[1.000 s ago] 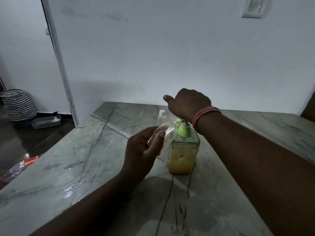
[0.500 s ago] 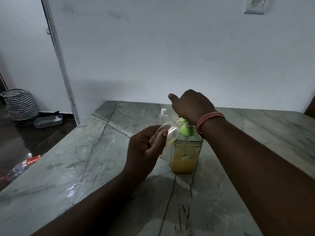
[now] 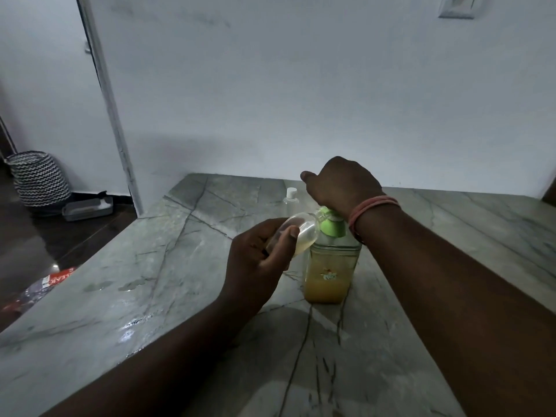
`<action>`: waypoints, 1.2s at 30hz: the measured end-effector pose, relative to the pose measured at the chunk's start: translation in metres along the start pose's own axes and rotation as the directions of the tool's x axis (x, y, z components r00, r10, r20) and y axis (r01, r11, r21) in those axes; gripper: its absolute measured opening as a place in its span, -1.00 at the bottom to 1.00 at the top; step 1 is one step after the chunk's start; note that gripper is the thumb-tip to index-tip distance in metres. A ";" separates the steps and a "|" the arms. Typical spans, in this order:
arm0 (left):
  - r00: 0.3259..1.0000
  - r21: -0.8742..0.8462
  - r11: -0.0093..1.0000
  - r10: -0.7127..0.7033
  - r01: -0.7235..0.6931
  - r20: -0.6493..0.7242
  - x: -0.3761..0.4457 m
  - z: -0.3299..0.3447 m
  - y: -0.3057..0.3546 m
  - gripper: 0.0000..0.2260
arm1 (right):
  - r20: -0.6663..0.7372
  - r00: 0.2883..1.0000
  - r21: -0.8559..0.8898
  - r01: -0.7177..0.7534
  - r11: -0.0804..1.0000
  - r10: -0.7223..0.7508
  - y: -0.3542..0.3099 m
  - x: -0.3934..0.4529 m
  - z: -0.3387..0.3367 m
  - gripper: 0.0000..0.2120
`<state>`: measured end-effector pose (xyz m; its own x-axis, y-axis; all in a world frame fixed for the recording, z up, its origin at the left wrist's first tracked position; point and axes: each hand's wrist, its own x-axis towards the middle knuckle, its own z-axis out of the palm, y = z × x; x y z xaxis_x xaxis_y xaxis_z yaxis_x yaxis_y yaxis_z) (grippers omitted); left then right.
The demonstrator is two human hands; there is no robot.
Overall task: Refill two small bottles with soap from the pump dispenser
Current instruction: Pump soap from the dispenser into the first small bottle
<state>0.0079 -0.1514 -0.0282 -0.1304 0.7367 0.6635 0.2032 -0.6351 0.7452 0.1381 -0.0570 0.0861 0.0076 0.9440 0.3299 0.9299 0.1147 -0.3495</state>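
Pump dispenser (image 3: 330, 267), a clear square bottle roughly two-thirds full of amber soap, stands upright on the grey veined stone counter (image 3: 144, 296), near its middle; a small printed emblem shows on its front face and a green pump head (image 3: 331, 224) caps it. The right hand (image 3: 341, 185), fingers curled downward and thumb pointing left, rests on top of the pump head, covering its upper surface; whether it presses down cannot be told. A band of pinkish-orange threads (image 3: 373, 207) circles the right wrist. The left hand (image 3: 258, 260) grips a small clear bottle (image 3: 298, 234), held tilted with its mouth up against the green spout; the thumb lies across its side and the fingers wrap behind it. A shallow pool of pale yellow liquid shows in the bottle's lower side. A second small bottle (image 3: 290, 200), clear with a white cap, stands upright on the counter behind the dispenser, close to the right hand but apart from it. Wet patches glisten on the counter's left part. Beyond the counter's left edge, on the dark floor, stand a zigzag-patterned basket (image 3: 39, 177) and a low grey tray (image 3: 87, 208); a red-and-white printed packet (image 3: 54, 278) lies nearer. A pale wall (image 3: 301, 85) backs the counter.
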 end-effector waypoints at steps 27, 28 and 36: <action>1.000 0.027 1.000 -0.001 0.001 0.000 0.000 -0.001 0.001 -0.83 | -0.004 0.999 -0.066 0.048 0.997 -0.049 -0.004 -0.002 -0.002 -0.63; 1.000 0.025 1.000 0.004 -0.004 0.001 0.000 -0.001 0.002 -0.82 | 0.002 0.999 -0.073 0.054 0.996 -0.054 -0.004 -0.002 -0.002 -0.64; 1.000 0.014 1.000 -0.005 0.005 -0.005 0.000 0.000 0.001 -0.76 | -0.002 0.998 -0.017 0.058 0.998 -0.058 -0.002 0.003 -0.004 -0.60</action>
<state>0.0077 -0.1518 -0.0272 -0.1366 0.7389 0.6598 0.2160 -0.6278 0.7478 0.1374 -0.0558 0.0915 -0.0452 0.9352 0.3513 0.9348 0.1636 -0.3153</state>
